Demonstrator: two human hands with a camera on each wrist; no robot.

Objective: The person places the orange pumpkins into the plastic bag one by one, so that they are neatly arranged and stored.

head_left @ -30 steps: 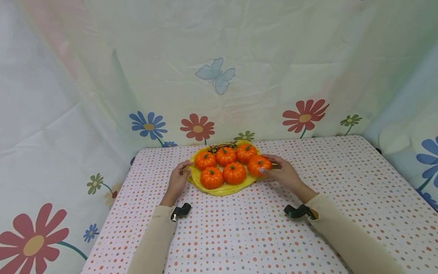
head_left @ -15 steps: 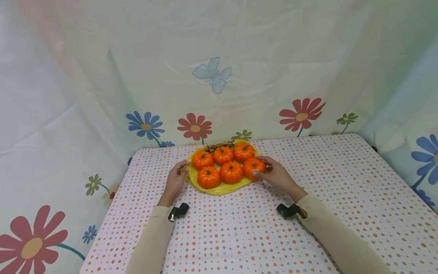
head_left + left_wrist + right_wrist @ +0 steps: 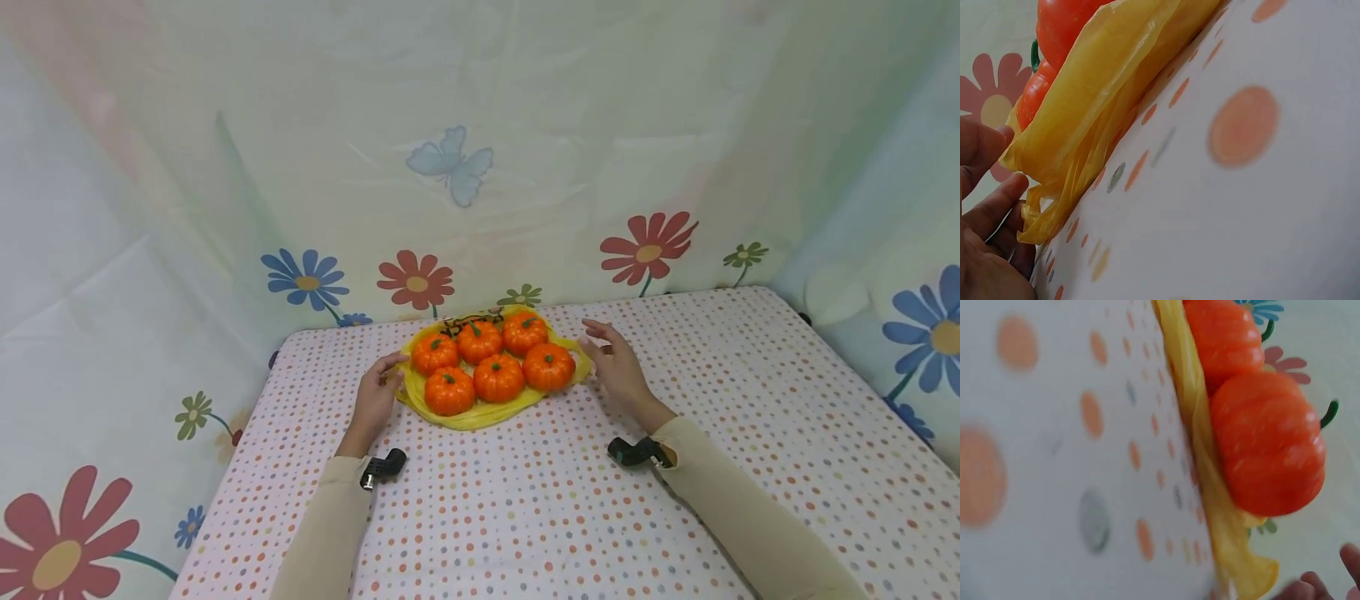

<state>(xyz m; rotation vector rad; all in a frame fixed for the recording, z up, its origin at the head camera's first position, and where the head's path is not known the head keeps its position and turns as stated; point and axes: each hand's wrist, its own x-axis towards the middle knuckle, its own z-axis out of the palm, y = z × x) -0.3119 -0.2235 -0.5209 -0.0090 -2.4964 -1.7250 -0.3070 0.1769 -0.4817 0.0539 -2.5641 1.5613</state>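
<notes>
Several small orange pumpkins with green stems, one of them the rightmost pumpkin [image 3: 549, 367], sit in two rows on a flattened yellow plastic bag [image 3: 480, 417]. My left hand [image 3: 377, 396] is at the bag's left end, fingers loosely bent; the left wrist view has its fingertips [image 3: 1017, 182] right at the crumpled bag edge. On the opposite side my right hand [image 3: 621, 367] stands just off the bag's right end with fingers spread and nothing in them. In the right wrist view, only fingertips [image 3: 1350, 557] show at the lower right corner, apart from the nearest pumpkin [image 3: 1269, 444].
A table with a dotted white cloth [image 3: 487, 517] lies under everything. Behind it hangs a curtain [image 3: 570, 167] printed with flowers and a butterfly, close to the table's back edge. Dark wrist cameras sit at both cuffs, the left one [image 3: 382, 468] and the right one [image 3: 637, 452].
My right hand has let go of the rightmost pumpkin, which rests closer in to the other pumpkins, and has drawn back to the right. My left hand stays at the bag's left end.
</notes>
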